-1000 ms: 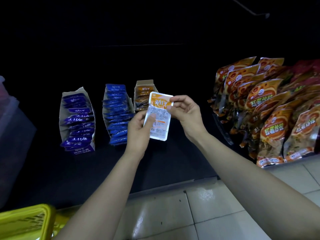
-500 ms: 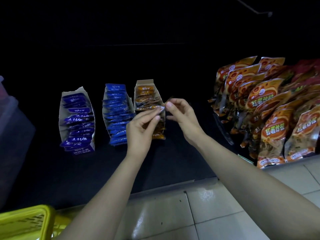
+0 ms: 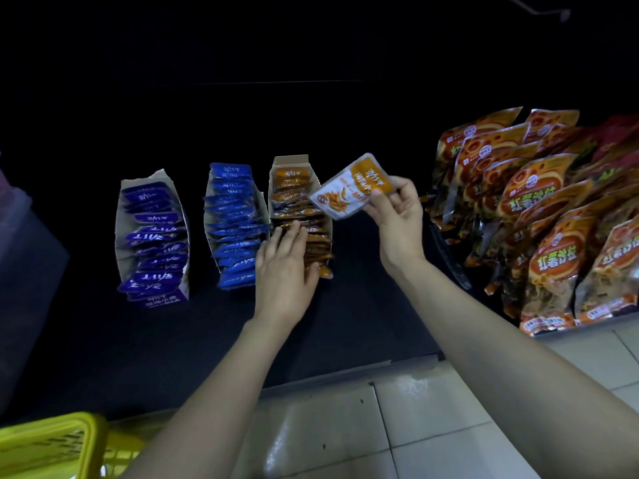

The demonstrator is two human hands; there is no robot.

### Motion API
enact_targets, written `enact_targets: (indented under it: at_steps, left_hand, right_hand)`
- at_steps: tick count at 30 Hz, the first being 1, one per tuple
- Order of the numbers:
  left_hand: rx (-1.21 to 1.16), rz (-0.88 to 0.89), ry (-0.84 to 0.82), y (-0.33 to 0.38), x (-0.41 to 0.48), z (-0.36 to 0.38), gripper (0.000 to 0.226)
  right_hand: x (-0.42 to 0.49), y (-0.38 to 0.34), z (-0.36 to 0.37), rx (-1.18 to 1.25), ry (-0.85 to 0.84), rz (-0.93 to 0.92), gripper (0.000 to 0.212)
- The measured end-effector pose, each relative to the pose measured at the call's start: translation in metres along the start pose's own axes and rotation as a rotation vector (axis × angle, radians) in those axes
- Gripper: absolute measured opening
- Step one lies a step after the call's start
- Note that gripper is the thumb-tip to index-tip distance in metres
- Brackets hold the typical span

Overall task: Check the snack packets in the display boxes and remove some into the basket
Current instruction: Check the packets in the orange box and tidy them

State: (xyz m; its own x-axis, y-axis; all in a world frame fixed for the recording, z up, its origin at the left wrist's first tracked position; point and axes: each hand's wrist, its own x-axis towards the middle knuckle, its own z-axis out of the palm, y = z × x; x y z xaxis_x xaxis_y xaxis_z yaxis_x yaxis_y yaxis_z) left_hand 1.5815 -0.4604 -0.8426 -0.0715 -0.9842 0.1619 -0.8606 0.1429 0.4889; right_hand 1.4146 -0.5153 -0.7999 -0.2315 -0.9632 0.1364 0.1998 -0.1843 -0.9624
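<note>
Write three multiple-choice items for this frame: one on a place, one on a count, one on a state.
1. Where is the yellow basket?
A. on the dark shelf between the boxes
B. hanging from the right hand
C. at the lower left corner of the view

2. How many display boxes of small packets stand in the row?
A. two
B. three
C. five

3. What is the right hand doing?
A. pinching an orange-and-white packet held up clear of the boxes
B. lying flat on the tiled floor
C. gripping the basket's rim

Key:
1 C: only its yellow rim shows, in that corner, in front of the shelf.
2 B: a purple, a blue and an orange one stand side by side.
3 A: thumb and fingers close on the packet's edge.
</note>
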Motion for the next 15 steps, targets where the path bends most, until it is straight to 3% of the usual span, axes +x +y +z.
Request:
enact_targets:
  at_steps: [7,15]
  left_hand:
    - [0.078,0.046,0.042,-0.005,0.000,0.001,0.057]
    - [0.084,0.031,0.068,-0.015,-0.003,0.006,0.053]
  right_hand:
    - [-0.003,0.007,0.010,-0.073,-0.164,-0.001,0.018]
    - [-0.001,0.010,0.007,-0.077,-0.076,-0.008,0.025]
